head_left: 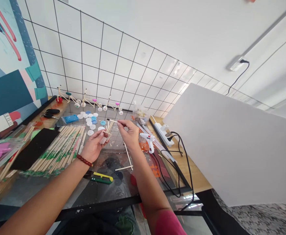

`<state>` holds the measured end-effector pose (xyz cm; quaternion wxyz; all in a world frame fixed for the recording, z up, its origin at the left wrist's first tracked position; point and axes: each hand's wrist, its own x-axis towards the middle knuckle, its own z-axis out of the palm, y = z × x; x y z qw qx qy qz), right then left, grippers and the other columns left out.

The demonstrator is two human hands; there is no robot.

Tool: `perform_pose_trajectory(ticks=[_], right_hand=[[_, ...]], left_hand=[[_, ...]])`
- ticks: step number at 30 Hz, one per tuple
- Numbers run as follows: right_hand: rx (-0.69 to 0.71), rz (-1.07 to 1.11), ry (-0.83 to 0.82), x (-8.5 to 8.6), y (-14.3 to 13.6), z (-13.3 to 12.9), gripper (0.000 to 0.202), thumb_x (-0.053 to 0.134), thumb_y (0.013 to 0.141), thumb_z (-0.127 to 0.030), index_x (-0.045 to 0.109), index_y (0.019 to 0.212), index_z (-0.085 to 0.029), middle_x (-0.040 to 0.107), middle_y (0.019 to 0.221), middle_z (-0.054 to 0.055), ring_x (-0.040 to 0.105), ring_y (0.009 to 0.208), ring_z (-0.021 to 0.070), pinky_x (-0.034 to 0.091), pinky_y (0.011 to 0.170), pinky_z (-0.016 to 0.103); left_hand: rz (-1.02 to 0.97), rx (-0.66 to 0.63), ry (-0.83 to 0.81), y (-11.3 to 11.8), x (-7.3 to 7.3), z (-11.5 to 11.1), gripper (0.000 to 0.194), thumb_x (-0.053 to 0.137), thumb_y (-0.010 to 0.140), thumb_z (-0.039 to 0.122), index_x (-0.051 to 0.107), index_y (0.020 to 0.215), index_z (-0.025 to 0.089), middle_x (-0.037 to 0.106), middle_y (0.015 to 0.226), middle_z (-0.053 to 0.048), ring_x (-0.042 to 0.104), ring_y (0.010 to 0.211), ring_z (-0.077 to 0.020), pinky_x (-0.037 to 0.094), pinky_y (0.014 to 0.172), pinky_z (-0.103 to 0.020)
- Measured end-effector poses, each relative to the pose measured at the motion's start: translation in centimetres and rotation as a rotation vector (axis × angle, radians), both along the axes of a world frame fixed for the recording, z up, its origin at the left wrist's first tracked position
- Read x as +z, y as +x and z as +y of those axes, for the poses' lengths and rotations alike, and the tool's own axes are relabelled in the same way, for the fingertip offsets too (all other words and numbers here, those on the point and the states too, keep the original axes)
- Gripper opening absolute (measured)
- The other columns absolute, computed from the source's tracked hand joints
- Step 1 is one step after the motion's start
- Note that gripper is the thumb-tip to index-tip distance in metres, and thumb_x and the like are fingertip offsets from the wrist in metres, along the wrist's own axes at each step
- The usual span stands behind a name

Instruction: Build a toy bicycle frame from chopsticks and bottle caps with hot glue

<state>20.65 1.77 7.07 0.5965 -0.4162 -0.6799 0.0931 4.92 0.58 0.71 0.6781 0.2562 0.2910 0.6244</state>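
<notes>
My left hand (93, 146), with a beaded bracelet on the wrist, is closed around a small frame of wooden sticks (108, 132). A whitish piece (103, 140) shows at its fingers. Just to the right, my right hand (130, 133) pinches a short pale stick with a black tip (112, 120), held roughly level above the frame. Whether stick and frame touch, I cannot tell. White and blue round caps (90, 123) lie scattered beyond the left hand. Below the hands, two joined wooden sticks (128, 156) rest on the glass table.
A white glue gun (148, 141) lies right of my right hand, its cord trailing near a power strip (161, 132). Wrapped chopsticks (59, 147) and a black sheet (36, 147) cover the left side. A yellow-green cutter (102, 178) lies in front. Several small stick bicycles (90, 102) line the back.
</notes>
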Motion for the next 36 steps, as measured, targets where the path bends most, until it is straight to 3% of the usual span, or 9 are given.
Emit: perform_pose_trajectory(ticks=[13,36], right_hand=[[-0.025,-0.021,-0.063,-0.31,-0.2,0.27,0.017,0.062,0.085,-0.03,0.077,0.086,-0.023,0.077,0.082,0.002,0.067,0.071,0.0154,0.056,0.072,0.028],[-0.037,-0.071,-0.023,-0.31,-0.19,0.19,0.017,0.059,0.087,-0.027,0.075,0.087,-0.022,0.075,0.082,0.002,0.065,0.071,0.0144,0.055,0.072,0.026]], left_hand=[[-0.017,-0.002,-0.018,-0.04,-0.11,0.09,0.028,0.088,0.066,0.025,0.076,0.09,0.016,0.071,0.084,-0.005,0.066,0.084,-0.0182,0.059,0.074,-0.033],[0.008,-0.013,-0.003,-0.07,-0.34,0.22,0.032,0.09,0.063,0.029,0.076,0.089,0.018,0.07,0.083,-0.004,0.065,0.08,-0.017,0.056,0.07,-0.03]])
